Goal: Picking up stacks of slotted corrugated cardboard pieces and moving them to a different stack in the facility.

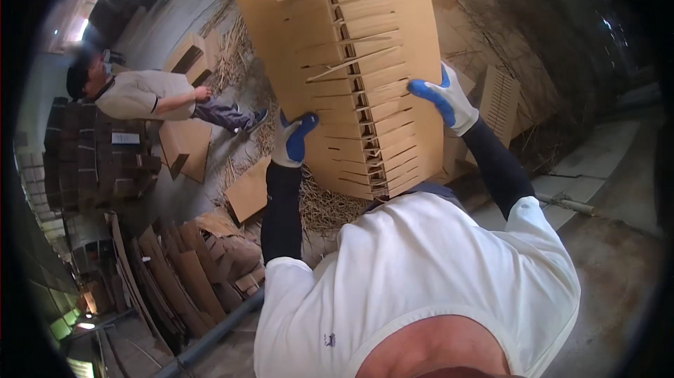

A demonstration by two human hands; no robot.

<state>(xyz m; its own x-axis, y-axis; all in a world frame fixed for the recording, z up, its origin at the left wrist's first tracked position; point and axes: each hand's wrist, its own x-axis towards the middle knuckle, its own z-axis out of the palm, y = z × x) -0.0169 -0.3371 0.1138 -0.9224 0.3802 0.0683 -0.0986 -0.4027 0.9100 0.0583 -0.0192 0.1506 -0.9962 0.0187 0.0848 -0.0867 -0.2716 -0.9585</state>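
Observation:
A large stack of brown die-cut cardboard (295,41) lies in front of me, reaching from my waist to the top of the view. Down its middle runs a dark slotted gap, crossed by many short cuts. Several thin cardboard strips stick up loosely from these slots. My left hand (293,140), in a white glove with blue coating, grips the stack's left edge with the thumb on top. On the opposite edge, farther up, my right hand (449,102) in a matching glove holds it the same way. The fingers under the cardboard are hidden.
A co-worker (151,93) stands at the left, near folded cardboard pieces (186,146). Dark cardboard bundles (98,146) are piled behind. Cardboard sheets (186,272) lean at lower left beside a blue-grey pipe (217,332). Thin scrap strips (333,213) litter the floor. Slotted cardboard (500,104) lies at right.

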